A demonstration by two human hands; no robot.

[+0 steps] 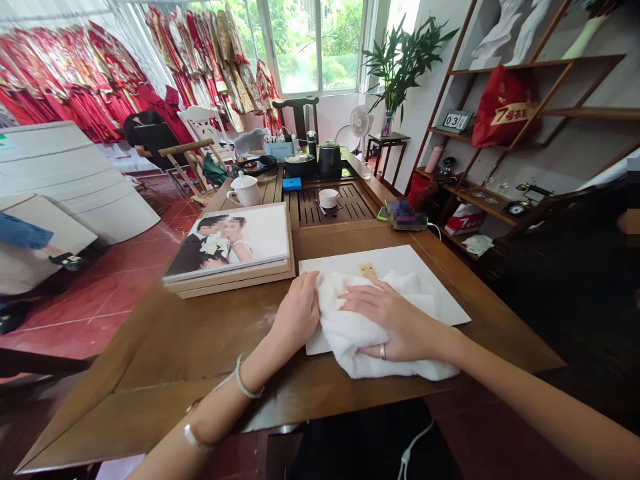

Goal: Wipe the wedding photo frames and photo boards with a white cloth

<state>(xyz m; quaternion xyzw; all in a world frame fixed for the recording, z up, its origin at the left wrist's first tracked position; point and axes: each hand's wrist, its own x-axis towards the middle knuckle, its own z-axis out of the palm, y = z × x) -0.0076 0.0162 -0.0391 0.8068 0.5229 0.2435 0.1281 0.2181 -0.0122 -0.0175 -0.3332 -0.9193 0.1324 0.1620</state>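
Observation:
A flat white board (445, 303) lies on the brown wooden table (215, 340), with a small yellowish patch (367, 269) near its far side. Over much of the board a white towel (353, 337) is bunched up. My right hand (395, 319) presses down on this towel, its fingers bent into the folds and a ring on one finger. At the board's left edge, my left hand (299, 307) grips with fingers held together, close against the towel. Part of the board is hidden beneath towel and hands.
A stack of framed photo panels (235, 250) lies left of the board. Beyond are a lidded white mug (245, 189), a slatted tea tray (350, 203) bearing a white cup (328, 198), and a phone (406, 215) with a cable. Shelves (500, 137) stand at right; a person's leg (25, 230) shows left.

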